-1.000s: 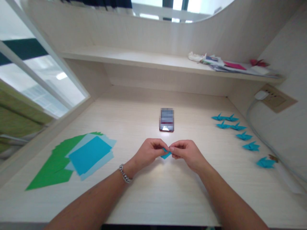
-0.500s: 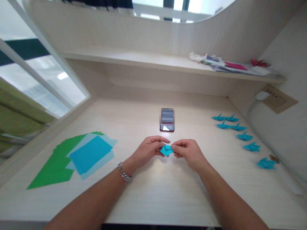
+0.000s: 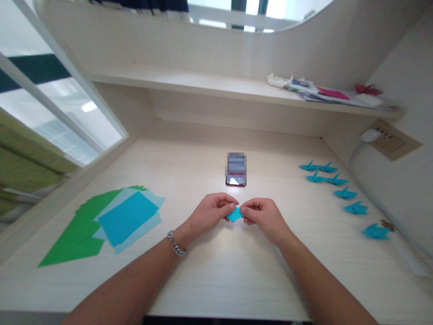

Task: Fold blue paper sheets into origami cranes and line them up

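A small folded piece of blue origami paper (image 3: 234,215) is held between my two hands, over the middle of the desk. My left hand (image 3: 218,207) pinches its left side, with the thumb lying across the paper's upper face. At the right corner, the thumb and fingers of my right hand (image 3: 262,211) are closed on it. Fingers cover part of the paper, so its exact folds are hard to make out. A chain bracelet (image 3: 176,243) circles my left wrist.
Sheets of blue paper (image 3: 130,219) lie over green paper (image 3: 77,225) on the left. Beyond my hands is a phone (image 3: 236,169). Several folded blue paper cranes (image 3: 345,193) line the right side, near a cable (image 3: 375,203). A shelf (image 3: 203,85) spans the back.
My left thumb has come down onto the paper's upper face, covering more of it. Less of the folded blue paper shows now. My right hand keeps its grip on the right corner.
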The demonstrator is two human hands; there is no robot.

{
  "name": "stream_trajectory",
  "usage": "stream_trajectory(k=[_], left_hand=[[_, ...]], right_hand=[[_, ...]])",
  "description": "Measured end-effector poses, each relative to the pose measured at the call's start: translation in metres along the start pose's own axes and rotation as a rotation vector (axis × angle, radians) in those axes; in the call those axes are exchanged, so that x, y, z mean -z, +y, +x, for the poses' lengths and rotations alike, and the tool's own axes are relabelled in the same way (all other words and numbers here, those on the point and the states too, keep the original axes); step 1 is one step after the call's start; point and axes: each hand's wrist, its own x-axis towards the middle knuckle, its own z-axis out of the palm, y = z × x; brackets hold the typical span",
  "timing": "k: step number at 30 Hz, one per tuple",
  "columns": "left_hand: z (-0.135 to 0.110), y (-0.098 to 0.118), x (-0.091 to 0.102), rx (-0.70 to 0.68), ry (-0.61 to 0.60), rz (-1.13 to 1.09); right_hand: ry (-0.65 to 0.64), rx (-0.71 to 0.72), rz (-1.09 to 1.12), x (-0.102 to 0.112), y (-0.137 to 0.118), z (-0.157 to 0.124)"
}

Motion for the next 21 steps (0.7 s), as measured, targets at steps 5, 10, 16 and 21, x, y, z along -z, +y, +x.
stream_trajectory(k=[5,10,16,21], left_hand=[[0.0,-0.0018,-0.0001,-0.042,-0.029,-0.022],[0.0,-0.0023,-0.0004,-0.041,-0.04,-0.065],[-0.0012,-0.0032,-0.0011,-0.071,-0.005,-0.04],[-0.0014,-0.0014,-0.0014,-0.058,0.031,-0.025]], right_hand=[[-0.026,0.026,-0.059,-0.0023,0.0005,-0.0005],[-0.029,0.066,-0.099,-0.0016,0.0013,-0.0002],[-0.031,0.085,-0.076,-0.0014,0.0016,0.0011],[-0.011,0.106,-0.071,0.0004,-0.0026,0.0003]])
